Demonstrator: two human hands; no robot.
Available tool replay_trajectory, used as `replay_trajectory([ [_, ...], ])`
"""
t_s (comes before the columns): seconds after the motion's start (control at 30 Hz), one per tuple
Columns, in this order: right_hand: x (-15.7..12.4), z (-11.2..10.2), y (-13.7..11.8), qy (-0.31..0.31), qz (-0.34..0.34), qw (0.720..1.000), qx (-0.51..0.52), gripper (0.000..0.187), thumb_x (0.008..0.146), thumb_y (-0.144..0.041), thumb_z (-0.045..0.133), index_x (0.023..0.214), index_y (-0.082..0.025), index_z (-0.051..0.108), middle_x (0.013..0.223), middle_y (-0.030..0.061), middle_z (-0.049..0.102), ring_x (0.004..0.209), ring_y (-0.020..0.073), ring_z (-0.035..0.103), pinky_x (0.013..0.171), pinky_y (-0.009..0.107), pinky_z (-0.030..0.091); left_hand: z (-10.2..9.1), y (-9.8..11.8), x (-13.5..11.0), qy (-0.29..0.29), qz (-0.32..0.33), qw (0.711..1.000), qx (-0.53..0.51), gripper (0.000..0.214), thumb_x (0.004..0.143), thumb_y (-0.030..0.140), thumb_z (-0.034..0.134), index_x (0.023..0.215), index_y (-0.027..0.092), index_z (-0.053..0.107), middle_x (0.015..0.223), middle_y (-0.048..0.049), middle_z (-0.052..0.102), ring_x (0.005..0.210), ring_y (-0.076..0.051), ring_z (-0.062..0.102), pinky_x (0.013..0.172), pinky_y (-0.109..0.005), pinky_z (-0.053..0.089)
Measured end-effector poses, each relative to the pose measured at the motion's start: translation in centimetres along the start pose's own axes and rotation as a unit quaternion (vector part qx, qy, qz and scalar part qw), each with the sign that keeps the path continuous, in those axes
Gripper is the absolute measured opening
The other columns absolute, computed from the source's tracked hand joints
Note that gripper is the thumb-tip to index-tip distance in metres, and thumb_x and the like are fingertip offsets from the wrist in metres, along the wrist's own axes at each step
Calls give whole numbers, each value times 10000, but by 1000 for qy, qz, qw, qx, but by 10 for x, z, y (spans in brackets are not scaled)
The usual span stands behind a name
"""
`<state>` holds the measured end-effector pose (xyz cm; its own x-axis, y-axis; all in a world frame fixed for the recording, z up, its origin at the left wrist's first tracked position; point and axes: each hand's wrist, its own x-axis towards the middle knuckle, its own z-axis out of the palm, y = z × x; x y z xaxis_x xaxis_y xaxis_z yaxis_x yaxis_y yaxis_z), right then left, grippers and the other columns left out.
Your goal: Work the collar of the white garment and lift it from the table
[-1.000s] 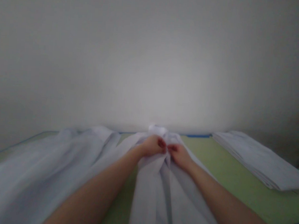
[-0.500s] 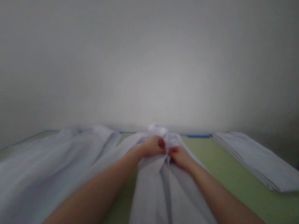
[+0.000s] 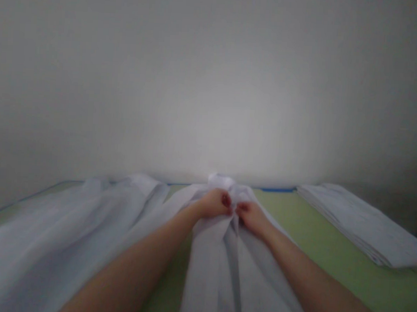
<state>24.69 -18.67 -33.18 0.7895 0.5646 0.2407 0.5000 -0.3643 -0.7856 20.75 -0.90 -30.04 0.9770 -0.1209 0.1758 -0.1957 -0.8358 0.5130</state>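
A white collared garment [image 3: 206, 267] lies lengthwise before me, its collar [image 3: 221, 179] at the far end and its front edges meeting in the middle. Just below the collar, my left hand [image 3: 216, 203] is closed, pinching one front edge of the garment. My right hand [image 3: 252, 216] pinches the opposite edge, its fingertips almost touching those of the left. Whether a button sits between the fingers is too blurred to tell. Below the hands the cloth falls into folds with a narrow dark gap.
More loose white cloth [image 3: 67, 241] spreads over the left of the green table [image 3: 315, 245]. A stack of flat, folded white cloth or sheets [image 3: 362, 224] lies at the right. Blue edging [image 3: 278, 190] runs along the table, and a pale wall [image 3: 212, 81] rises behind it.
My right hand's fingertips have shifted up very slightly on the garment's edge. The left hand and the cloth are practically where they were.
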Motion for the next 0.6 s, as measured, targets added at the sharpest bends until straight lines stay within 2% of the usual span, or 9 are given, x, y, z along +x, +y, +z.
replay_trajectory([
  [0.13,2,1,4,15,3,1000,8,212,772,-270,474,683,-127,603,643,36,615,573,107,513,551,209,356,0,1,0,-7,-3,1000,-4,240,592,311,650,785,169,636,698,2,643,613,-122,567,510,-196,359],
  [0.43,4,2,6,-6,-31,999,-35,211,771,-258,465,687,-129,610,659,38,618,593,114,517,558,212,360,-1,4,-1,-1,-10,1000,-18,228,600,298,651,781,161,631,680,7,640,612,-118,561,527,-196,364],
  [0.6,2,1,4,-17,-29,999,-19,192,746,-242,482,693,-128,627,674,37,628,603,112,522,579,215,370,0,4,-2,6,-8,1000,-10,220,601,296,651,775,162,627,677,4,640,614,-120,563,518,-196,359],
])
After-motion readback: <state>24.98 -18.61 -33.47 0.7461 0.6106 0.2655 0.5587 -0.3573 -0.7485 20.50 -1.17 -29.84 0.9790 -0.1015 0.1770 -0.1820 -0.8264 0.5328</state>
